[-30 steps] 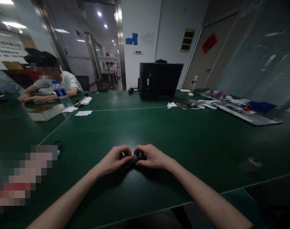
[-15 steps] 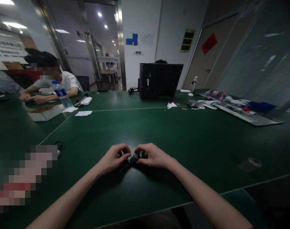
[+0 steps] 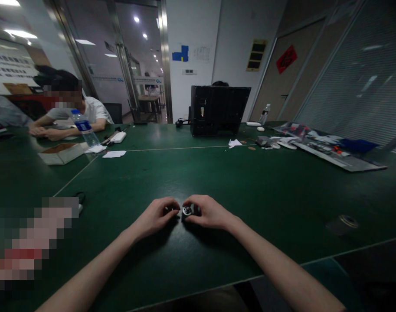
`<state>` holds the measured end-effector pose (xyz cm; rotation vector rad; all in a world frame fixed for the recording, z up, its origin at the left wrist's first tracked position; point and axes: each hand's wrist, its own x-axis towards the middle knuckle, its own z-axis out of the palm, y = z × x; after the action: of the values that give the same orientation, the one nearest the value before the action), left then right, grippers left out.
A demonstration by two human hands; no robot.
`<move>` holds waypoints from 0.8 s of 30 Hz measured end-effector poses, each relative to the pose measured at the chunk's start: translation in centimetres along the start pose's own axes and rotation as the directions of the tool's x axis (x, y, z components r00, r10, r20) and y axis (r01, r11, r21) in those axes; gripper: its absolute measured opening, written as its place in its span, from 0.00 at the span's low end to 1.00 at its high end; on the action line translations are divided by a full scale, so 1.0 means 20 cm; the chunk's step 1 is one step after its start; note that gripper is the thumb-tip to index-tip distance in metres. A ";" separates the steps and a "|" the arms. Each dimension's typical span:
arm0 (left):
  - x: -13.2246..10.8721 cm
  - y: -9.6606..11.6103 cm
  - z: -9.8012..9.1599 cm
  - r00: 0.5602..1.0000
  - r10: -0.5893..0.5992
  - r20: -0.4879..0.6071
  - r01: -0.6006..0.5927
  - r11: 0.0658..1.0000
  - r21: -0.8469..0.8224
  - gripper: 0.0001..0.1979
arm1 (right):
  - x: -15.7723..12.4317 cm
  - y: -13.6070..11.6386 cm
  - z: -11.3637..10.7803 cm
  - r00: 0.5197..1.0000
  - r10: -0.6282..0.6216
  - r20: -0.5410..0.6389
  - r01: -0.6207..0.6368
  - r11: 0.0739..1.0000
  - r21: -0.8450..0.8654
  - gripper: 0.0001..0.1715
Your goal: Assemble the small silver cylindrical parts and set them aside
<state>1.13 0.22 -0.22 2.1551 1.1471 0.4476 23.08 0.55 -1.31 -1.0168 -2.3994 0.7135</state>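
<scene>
Office-type workroom, with signs of bench work. Long green tables (image 3: 237,180) run from near the camera toward 12 o'clock, joined at pale seams. At 12, a black computer case (image 3: 217,110) with a cable beside it. At 10, a seated person (image 3: 74,110) works at the table, near a water bottle (image 3: 83,128), a cardboard box (image 3: 61,154) and loose papers (image 3: 113,154). At 2, packaging and flat boards (image 3: 328,147) lie in a spread. Glass partitions (image 3: 119,65) at 11 open onto a lit corridor (image 3: 142,56). Slatted blinds (image 3: 360,73) at 2; a door (image 3: 282,82) with a red paper sign (image 3: 286,59) at 1.
</scene>
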 end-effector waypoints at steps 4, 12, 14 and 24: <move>0.00 0.00 0.00 1.000 -0.001 -0.008 0.001 1.000 0.019 0.11 | 0.00 0.00 0.01 1.000 -0.014 -0.008 0.014 1.000 -0.026 0.18; 0.00 -0.01 0.00 1.000 0.012 -0.011 -0.012 1.000 0.019 0.11 | -0.01 -0.03 -0.02 0.999 -0.022 0.044 0.022 1.000 -0.007 0.18; 0.00 -0.01 0.01 1.000 0.024 -0.009 -0.024 1.000 0.012 0.10 | -0.01 -0.02 -0.01 0.999 -0.014 0.041 0.014 1.000 0.000 0.18; -0.01 0.01 0.01 0.999 0.010 0.031 -0.008 0.998 -0.055 0.19 | 0.01 0.00 0.05 0.998 0.064 -0.018 -0.064 0.997 -0.031 0.21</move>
<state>1.27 -0.12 -0.21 2.1135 1.0963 0.4424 22.48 0.45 -2.03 -1.1126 -2.3803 0.6884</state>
